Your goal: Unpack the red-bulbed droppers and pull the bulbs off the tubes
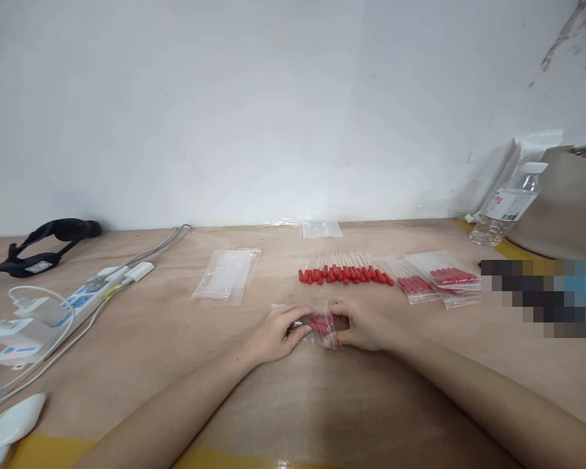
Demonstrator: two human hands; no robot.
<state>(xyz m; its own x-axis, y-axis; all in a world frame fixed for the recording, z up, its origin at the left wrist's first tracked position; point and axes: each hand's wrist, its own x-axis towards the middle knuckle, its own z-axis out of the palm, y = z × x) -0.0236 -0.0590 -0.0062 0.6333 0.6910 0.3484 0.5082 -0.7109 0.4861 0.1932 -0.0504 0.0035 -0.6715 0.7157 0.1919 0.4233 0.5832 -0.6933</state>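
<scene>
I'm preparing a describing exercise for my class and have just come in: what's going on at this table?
A person is holding a small clear bag between both hands, with red pieces showing inside it. The left hand is at one end, and the right hand is at the red-lined edge. Just beyond lies a row of red-tipped sticks. Bags with red contents lie to the right, and flat clear bags to the left.

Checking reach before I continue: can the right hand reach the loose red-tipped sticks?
Probably yes: the loose red-tipped sticks lie just beyond the right hand with nothing visible between, though its fingers are holding the clear bag.
</scene>
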